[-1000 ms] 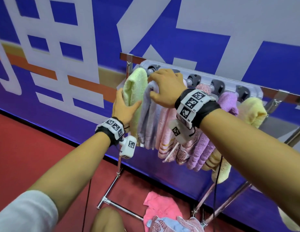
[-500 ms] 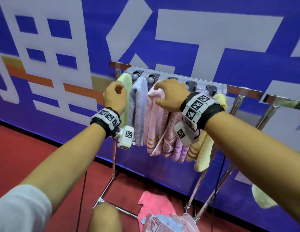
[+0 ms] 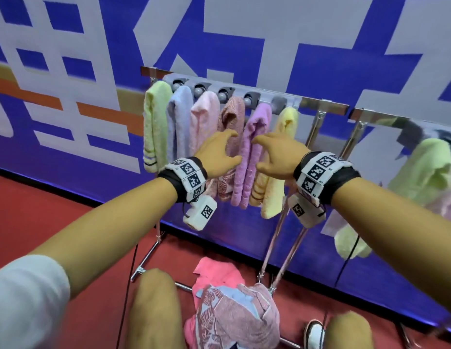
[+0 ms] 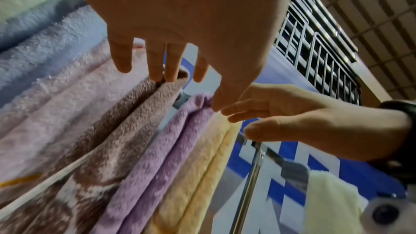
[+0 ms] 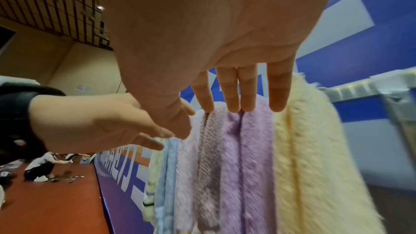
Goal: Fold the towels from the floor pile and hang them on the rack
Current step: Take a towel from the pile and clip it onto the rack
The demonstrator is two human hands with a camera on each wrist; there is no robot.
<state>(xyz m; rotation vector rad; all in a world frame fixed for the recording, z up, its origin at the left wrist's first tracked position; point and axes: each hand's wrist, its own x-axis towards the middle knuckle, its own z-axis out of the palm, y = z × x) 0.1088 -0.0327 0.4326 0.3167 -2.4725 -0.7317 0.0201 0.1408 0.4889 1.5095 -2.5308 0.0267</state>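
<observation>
Several folded towels hang side by side on the rack [image 3: 325, 107]: green [image 3: 153, 122], blue [image 3: 177, 117], pale pink [image 3: 203, 122], patterned pink [image 3: 232, 117], purple [image 3: 254, 132] and yellow [image 3: 284, 122]. My left hand [image 3: 216, 153] hovers open in front of the patterned pink towel [image 4: 126, 113]. My right hand [image 3: 277, 154] is open too, just right of the purple towel [image 5: 238, 149], fingers straight. Neither hand holds anything. A pile of pink and patterned towels [image 3: 229, 311] lies on the red floor below.
A second rack section [image 3: 400, 122] to the right carries a light green towel [image 3: 426, 167]. The blue and white wall banner [image 3: 244, 34] stands right behind the racks. My knees [image 3: 153, 311] are low in the head view. Another person [image 5: 42, 166] crouches far off on the floor.
Both hands have come down off the top of the towels and let go. They now hover open lower, near the purple towel. The head view has shifted right and down.
</observation>
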